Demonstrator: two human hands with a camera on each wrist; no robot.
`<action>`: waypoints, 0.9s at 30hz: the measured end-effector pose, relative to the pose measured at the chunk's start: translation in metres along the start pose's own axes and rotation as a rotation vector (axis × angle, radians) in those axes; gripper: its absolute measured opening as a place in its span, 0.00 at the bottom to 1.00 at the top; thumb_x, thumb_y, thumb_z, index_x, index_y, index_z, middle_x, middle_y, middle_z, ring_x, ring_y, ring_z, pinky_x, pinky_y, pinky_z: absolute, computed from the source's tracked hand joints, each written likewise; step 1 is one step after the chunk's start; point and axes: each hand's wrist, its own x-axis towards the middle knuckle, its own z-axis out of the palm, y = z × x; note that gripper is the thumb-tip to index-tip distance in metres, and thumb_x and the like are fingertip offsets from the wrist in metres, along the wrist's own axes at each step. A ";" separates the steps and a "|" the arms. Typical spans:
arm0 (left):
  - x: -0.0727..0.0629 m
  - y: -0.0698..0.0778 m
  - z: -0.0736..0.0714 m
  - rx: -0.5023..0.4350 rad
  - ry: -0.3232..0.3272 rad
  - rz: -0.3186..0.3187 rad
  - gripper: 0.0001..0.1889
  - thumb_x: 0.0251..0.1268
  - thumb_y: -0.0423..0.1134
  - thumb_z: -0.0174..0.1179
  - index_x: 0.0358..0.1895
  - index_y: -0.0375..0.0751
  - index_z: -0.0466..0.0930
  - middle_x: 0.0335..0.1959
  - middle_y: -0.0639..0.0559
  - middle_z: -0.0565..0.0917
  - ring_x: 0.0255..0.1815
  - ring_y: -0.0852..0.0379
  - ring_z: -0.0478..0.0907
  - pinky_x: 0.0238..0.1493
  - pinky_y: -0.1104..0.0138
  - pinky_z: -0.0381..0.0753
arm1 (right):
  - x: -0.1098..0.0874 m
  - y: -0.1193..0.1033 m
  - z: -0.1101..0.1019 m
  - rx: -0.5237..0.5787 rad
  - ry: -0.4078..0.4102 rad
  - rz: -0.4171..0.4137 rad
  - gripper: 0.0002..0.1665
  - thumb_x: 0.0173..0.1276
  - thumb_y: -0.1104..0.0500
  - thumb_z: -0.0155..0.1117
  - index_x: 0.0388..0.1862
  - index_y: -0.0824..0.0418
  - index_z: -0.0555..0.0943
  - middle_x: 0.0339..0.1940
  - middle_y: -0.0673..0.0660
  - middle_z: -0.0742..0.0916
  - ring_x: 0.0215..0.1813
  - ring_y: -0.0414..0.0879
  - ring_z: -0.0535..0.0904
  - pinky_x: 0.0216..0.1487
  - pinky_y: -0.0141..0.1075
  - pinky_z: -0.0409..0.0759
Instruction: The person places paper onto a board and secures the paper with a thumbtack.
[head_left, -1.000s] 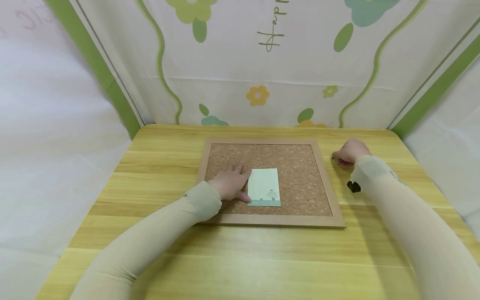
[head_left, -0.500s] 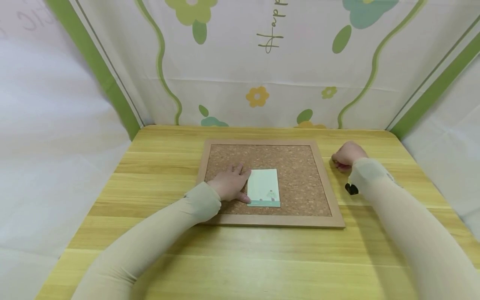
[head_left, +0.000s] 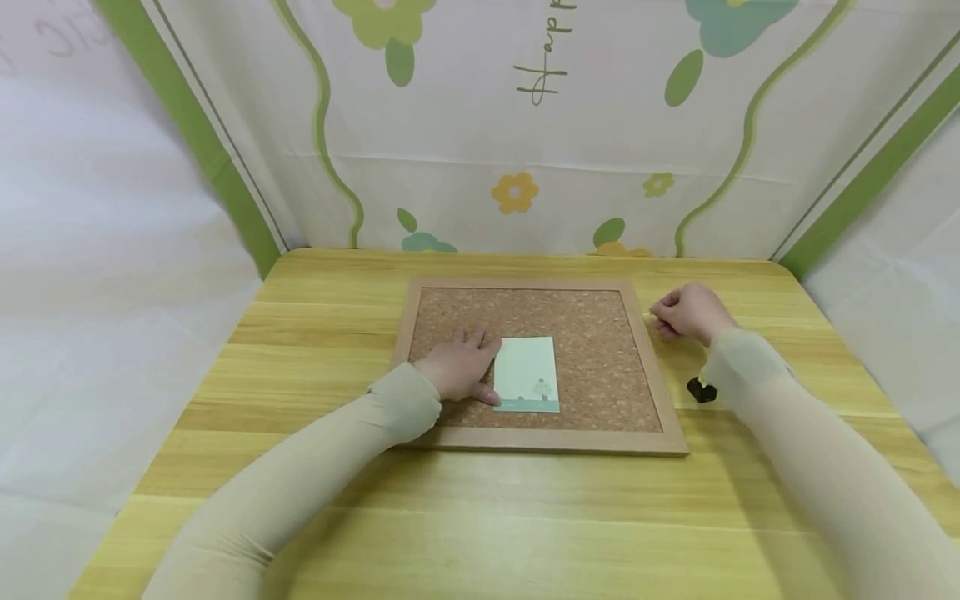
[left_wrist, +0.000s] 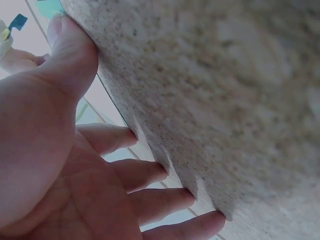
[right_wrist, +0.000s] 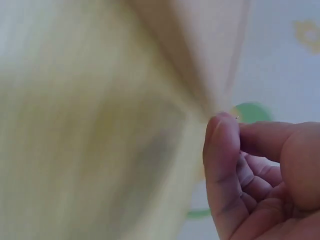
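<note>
A pale green note sheet (head_left: 526, 371) lies upright on the cork board (head_left: 600, 367), a small drawing at its lower right. My left hand (head_left: 459, 367) rests on the cork with fingers spread, thumb and index finger at the note's left edge. In the left wrist view, the fingertips (left_wrist: 127, 136) press against the cork surface. Off the board's right frame, my right hand (head_left: 693, 312) pinches a tiny pushpin (right_wrist: 237, 118) between thumb and index finger. Only its small tip shows past the fingertips; the rest is hidden. The other right fingers curl into the palm.
The board's light wooden frame (head_left: 540, 440) lies on a wood-grain table (head_left: 480, 525). Behind it stands a white cloth (head_left: 442, 125) printed with flowers. A small black piece (head_left: 702, 389) is beside the right wrist.
My right hand has lifted from the table right of the board and shifted slightly left toward the frame, pinching the pushpin. The left hand and note stay in place.
</note>
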 end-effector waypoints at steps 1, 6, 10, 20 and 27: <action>0.000 0.000 0.000 0.000 -0.001 -0.001 0.55 0.58 0.66 0.59 0.81 0.44 0.42 0.80 0.37 0.40 0.78 0.31 0.39 0.69 0.41 0.57 | -0.004 -0.006 0.001 0.037 0.002 -0.018 0.21 0.77 0.56 0.54 0.50 0.74 0.81 0.32 0.59 0.88 0.34 0.49 0.86 0.46 0.46 0.82; 0.000 -0.001 0.001 -0.003 -0.006 -0.007 0.55 0.57 0.66 0.60 0.81 0.45 0.41 0.80 0.37 0.39 0.78 0.31 0.38 0.69 0.41 0.57 | -0.030 -0.040 0.013 0.164 0.021 -0.121 0.24 0.77 0.54 0.57 0.54 0.76 0.79 0.39 0.67 0.87 0.38 0.54 0.86 0.41 0.44 0.84; 0.001 0.000 0.001 -0.009 -0.005 -0.011 0.55 0.58 0.66 0.60 0.81 0.45 0.41 0.80 0.38 0.39 0.78 0.32 0.37 0.69 0.41 0.56 | -0.047 -0.066 0.028 0.213 0.017 -0.193 0.22 0.76 0.54 0.59 0.51 0.74 0.80 0.38 0.68 0.87 0.38 0.56 0.86 0.40 0.44 0.85; 0.002 -0.002 0.002 -0.007 -0.010 -0.004 0.55 0.58 0.66 0.58 0.81 0.45 0.41 0.80 0.37 0.38 0.78 0.31 0.37 0.69 0.41 0.56 | -0.067 -0.108 0.075 0.406 -0.135 -0.282 0.19 0.75 0.56 0.62 0.49 0.74 0.81 0.33 0.68 0.86 0.35 0.57 0.84 0.38 0.45 0.85; 0.001 0.001 0.000 0.009 0.011 -0.011 0.54 0.58 0.67 0.59 0.81 0.44 0.44 0.80 0.36 0.41 0.77 0.31 0.40 0.69 0.42 0.58 | -0.072 -0.120 0.098 0.614 -0.320 -0.241 0.24 0.73 0.54 0.63 0.51 0.77 0.79 0.29 0.59 0.85 0.29 0.43 0.81 0.34 0.36 0.83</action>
